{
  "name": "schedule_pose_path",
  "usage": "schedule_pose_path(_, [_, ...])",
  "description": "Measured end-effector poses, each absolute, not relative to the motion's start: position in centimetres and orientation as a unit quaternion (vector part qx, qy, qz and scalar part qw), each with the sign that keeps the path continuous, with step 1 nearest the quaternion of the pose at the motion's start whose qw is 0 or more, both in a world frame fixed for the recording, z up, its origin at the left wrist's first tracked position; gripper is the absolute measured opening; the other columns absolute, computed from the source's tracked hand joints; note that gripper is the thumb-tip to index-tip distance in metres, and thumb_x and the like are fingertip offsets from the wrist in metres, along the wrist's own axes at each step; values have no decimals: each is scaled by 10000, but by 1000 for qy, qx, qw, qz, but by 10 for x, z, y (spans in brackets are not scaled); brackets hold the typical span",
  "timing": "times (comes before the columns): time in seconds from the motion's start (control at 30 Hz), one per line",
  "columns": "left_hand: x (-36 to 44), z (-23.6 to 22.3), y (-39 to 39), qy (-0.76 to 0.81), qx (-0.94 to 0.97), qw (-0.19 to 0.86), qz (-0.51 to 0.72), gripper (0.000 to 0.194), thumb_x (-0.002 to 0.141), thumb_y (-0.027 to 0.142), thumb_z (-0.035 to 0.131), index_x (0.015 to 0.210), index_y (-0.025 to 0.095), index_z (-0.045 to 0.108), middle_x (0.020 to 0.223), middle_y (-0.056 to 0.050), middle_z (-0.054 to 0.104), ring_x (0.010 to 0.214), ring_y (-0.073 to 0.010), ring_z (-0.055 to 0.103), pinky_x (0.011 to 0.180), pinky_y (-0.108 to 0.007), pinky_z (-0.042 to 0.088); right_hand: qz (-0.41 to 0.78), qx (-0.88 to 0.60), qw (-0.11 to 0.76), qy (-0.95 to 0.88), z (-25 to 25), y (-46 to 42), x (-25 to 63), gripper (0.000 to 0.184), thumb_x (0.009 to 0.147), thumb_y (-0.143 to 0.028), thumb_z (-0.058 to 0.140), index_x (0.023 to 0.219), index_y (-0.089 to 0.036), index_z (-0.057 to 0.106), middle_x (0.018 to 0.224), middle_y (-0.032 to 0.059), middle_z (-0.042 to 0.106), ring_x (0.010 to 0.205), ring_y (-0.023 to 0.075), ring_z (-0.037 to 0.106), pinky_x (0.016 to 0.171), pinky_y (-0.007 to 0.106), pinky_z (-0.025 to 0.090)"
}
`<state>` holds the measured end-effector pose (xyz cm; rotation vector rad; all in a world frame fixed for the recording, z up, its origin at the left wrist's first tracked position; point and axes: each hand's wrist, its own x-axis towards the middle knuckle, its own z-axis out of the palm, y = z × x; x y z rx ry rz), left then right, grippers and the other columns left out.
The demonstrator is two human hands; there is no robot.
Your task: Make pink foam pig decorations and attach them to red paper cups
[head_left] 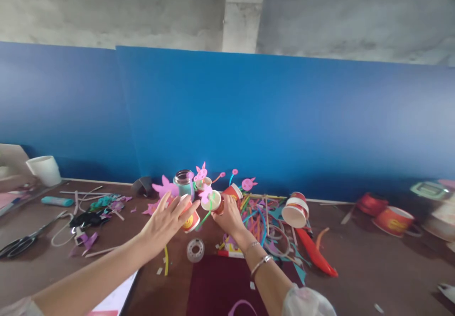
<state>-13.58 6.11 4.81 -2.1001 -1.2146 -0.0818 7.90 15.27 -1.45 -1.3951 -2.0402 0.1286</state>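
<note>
My left hand (167, 218) is stretched forward with its fingers spread, touching a red paper cup (191, 221) that lies on its side. My right hand (227, 216) is closed round another red paper cup (213, 201), which carries a pink paper flower on a green straw. Just behind them stand a glass jar (184, 181) and more cups topped with pink paper flowers (201, 173). A roll of clear tape (195, 249) lies on the brown table in front of my hands.
Coloured straws and paper scraps (263, 218) are piled to the right, with a stack of red cups (295, 209) and a long red strip (314, 254). Scissors (21, 242), a white cup (44, 170) and a dark red mat (220, 283) are nearby. A blue board stands behind.
</note>
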Motion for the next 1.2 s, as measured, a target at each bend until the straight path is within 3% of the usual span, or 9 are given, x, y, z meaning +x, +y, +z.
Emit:
schedule_pose_path(0.07, [-140,54,78,-423,-835,350,-40,727,806,9,413,1444,278,191,1394,-101,426,1218,-261,470,1068,-562,239,60,-565,337,-751,-16,154,80,448,721,-292,592,1119,-128,469,1054,125,599,1025,261,553,859,354,443])
schedule_pose_path(0.13, [-140,51,99,-380,-856,350,-37,694,828,42,427,1444,251,183,1356,-103,462,1240,-247,446,1086,-562,210,75,-607,330,-719,-15,156,76,474,741,-359,593,1119,-105,463,1014,144,629,975,279,596,789,349,467])
schedule_pose_path(0.23, [-134,32,131,-254,-894,368,-31,523,882,71,424,1365,257,350,1257,-60,553,1212,-212,471,1089,-516,264,82,-655,305,-686,-10,158,67,570,735,-410,614,1147,-51,454,993,195,649,961,327,616,779,379,459])
schedule_pose_path(0.33, [-132,14,152,-223,-904,362,-39,370,881,74,454,1212,229,510,1232,-46,581,1208,-210,478,1077,-502,312,71,-668,293,-680,-6,159,62,619,729,-423,623,1180,-35,452,1045,237,631,1011,362,592,823,422,431])
schedule_pose_path(0.53, [-150,14,147,-283,-905,313,-55,638,803,-38,481,1328,312,386,1444,-15,395,1345,-200,320,1106,-492,268,80,-671,253,-692,-9,154,69,774,678,-358,651,1314,-43,343,1210,229,562,1127,339,528,890,388,407])
schedule_pose_path(0.7, [-159,13,138,-303,-899,309,-65,588,837,-16,451,1341,277,380,1359,-40,501,1288,-177,410,1104,-426,288,82,-670,245,-696,-6,153,69,553,721,-360,607,1177,-77,474,1118,201,611,1082,319,558,863,369,423])
schedule_pose_path(0.83, [-157,8,146,-312,-878,360,-47,494,841,-3,436,1296,190,453,1308,-88,545,1240,-225,462,1077,-456,299,82,-688,237,-681,4,161,61,461,732,-433,594,1041,-95,539,1025,209,639,1020,340,586,818,403,444])
schedule_pose_path(1.2, [-159,13,127,-404,-860,307,-56,687,780,-67,344,1394,239,325,1406,-78,451,1291,-207,412,1095,-443,250,95,-681,236,-686,-3,150,60,771,622,-369,701,1252,-47,396,1148,230,572,1119,349,531,879,392,433])
